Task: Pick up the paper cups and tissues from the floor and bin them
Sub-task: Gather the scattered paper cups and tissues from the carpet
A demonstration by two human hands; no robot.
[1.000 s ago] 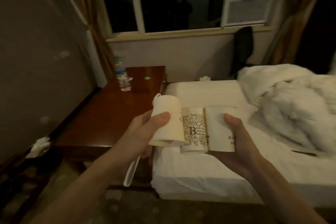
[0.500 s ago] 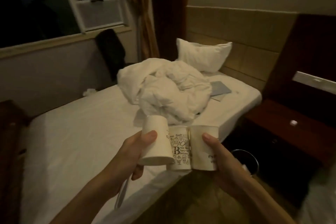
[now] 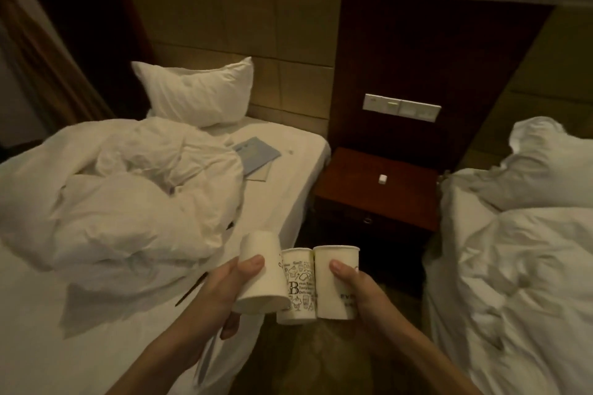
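Three paper cups are held side by side in front of me, over the gap between two beds. My left hand grips a plain white cup that is upside down, its thumb across the cup's side. My right hand grips an upright white cup with small print. A printed cup with a large letter B sits squeezed between the two; which hand carries it is hidden. A thin white strip hangs below my left hand. No bin or tissue shows.
A bed with a crumpled white duvet, a pillow and a blue booklet lies on the left. A second bed is on the right. A dark wooden nightstand stands between them, below a switch panel.
My view has swung right, from the window and desk past the bed's side to the headboard and nightstand. The dark bin seen earlier by the bed is out of sight. Both hands keep the cups.
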